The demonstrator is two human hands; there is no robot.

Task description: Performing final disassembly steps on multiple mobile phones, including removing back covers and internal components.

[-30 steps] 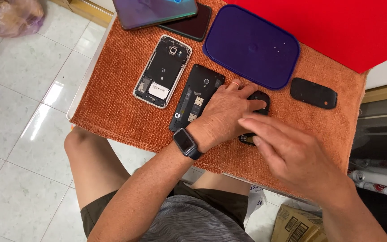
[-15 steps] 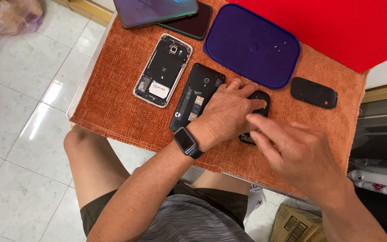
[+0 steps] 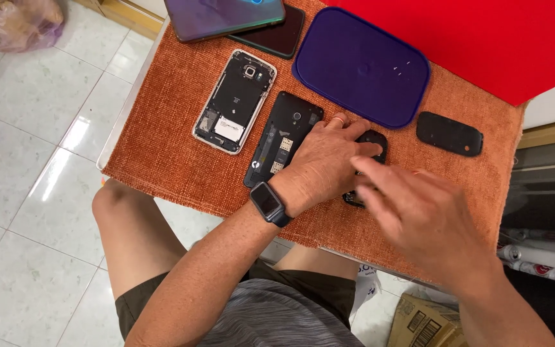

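Small black phone mostly hidden under both hands, left hand pressed flat on it, right hand blurred with fingers spread above its lower end, grip unclear, opened black phone touching the left hand, black back cover beyond the right hand, orange cloth on the desk.

Two opened phones left of hands; lid behind; back cover right.

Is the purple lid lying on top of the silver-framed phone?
No, the purple lid lies apart from the silver-framed phone, with bare orange cloth between them.
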